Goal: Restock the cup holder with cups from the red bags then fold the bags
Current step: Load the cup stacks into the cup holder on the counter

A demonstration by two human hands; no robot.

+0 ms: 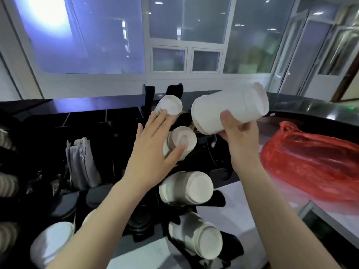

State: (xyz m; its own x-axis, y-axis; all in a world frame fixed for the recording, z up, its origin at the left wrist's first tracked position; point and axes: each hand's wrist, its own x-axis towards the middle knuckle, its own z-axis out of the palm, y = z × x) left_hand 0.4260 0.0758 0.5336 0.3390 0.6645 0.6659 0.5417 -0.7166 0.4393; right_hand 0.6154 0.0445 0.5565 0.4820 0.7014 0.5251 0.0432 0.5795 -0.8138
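While I stand at the worktop, this is what I see:
Right hand: my fingers grip a white cup stack, held on its side above the holder.
Left hand: fingers straight, resting against two cup stacks in the holder's upper slots.
Holder: black rack, four slots hold cups.
Red bag: crumpled on the worktop, right of my hands.

White-framed glass partition windows running across the back wall, ceiling lights reflecting in them, glossy black counter curving right, glass door standing beyond.
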